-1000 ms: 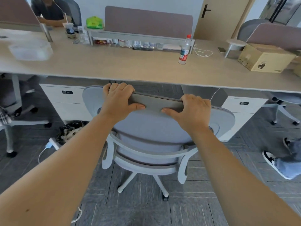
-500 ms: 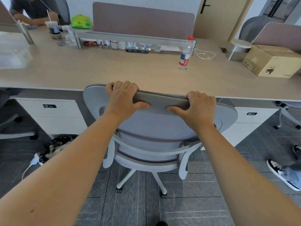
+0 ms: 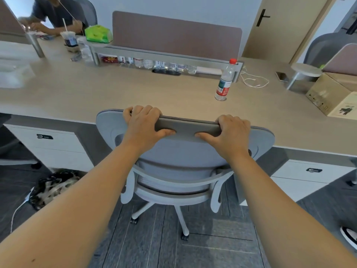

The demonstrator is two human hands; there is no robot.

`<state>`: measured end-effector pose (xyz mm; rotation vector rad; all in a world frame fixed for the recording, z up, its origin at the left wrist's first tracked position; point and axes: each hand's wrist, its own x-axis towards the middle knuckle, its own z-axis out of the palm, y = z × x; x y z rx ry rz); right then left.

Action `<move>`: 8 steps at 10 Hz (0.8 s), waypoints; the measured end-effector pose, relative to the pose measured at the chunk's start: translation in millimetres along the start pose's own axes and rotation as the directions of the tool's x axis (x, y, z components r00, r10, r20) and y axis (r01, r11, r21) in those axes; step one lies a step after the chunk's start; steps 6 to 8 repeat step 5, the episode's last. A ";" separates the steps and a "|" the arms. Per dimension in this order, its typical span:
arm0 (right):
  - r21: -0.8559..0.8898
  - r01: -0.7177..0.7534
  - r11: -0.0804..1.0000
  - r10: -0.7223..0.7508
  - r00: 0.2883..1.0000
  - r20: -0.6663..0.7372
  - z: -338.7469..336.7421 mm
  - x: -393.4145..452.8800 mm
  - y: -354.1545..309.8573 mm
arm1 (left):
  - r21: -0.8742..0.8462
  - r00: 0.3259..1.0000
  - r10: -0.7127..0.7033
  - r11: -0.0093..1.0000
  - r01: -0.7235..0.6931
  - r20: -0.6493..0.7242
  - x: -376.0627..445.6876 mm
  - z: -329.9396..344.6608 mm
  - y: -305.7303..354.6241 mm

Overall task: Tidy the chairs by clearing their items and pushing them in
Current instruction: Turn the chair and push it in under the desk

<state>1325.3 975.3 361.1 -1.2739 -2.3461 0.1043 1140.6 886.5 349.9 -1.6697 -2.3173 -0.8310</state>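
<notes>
**Both hands clamped on the chair back at the bench edge**

At the far left, a second person (image 3: 56,14) sits at the far side of the bench (image 3: 119,89), with a lidded cup and straw (image 3: 68,38) and a green tissue pack (image 3: 98,34) nearby. Under the bench on the left stands a white drawer unit (image 3: 56,149), and a dark patterned bundle (image 3: 52,187) lies on the floor beside it.

The left hand (image 3: 144,127) is closed over the top edge of the grey chair (image 3: 181,161), fingers curled over the far side and thumb pressed against the near face. The chair stands in the middle of the view, its back's top edge overlapping the front edge of the bench, its seat hidden behind the back, and its white base and castors on the grey floor. The right hand (image 3: 232,135) grips the same top edge in the same way, a little apart from the left.

Further right, a clear water bottle (image 3: 225,80) with a red cap stands upright on the bench, a white cable (image 3: 255,80) lies beyond it, and a cardboard box (image 3: 334,93) sits at the right end.
</notes>
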 end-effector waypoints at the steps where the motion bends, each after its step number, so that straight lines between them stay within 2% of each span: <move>1: 0.028 0.019 0.999 -0.018 0.999 -0.027 0.7 9.9 10.3 | -0.012 0.999 0.015 1.000 -0.015 -0.036 7.7 7.8 5.5; 2: 0.040 0.040 0.998 -0.038 0.997 -0.063 2.6 11.8 12.2 | 0.030 0.997 0.024 0.999 -0.022 -0.067 9.8 9.5 4.1; 4: 0.026 0.017 1.000 -0.017 1.000 0.019 -2.4 4.5 9.5 | 0.038 0.996 -0.042 0.999 0.039 0.076 5.6 -1.0 16.3; 5: 0.111 0.020 0.994 -0.024 0.999 0.035 -9.8 -5.1 5.2 | 0.025 0.993 -0.095 0.995 0.094 0.070 -6.2 -20.3 29.3; 8: 0.111 0.020 0.994 -0.024 0.999 0.035 -9.8 -5.1 5.2 | 0.025 0.993 -0.095 0.995 0.094 0.070 -6.2 -20.3 29.3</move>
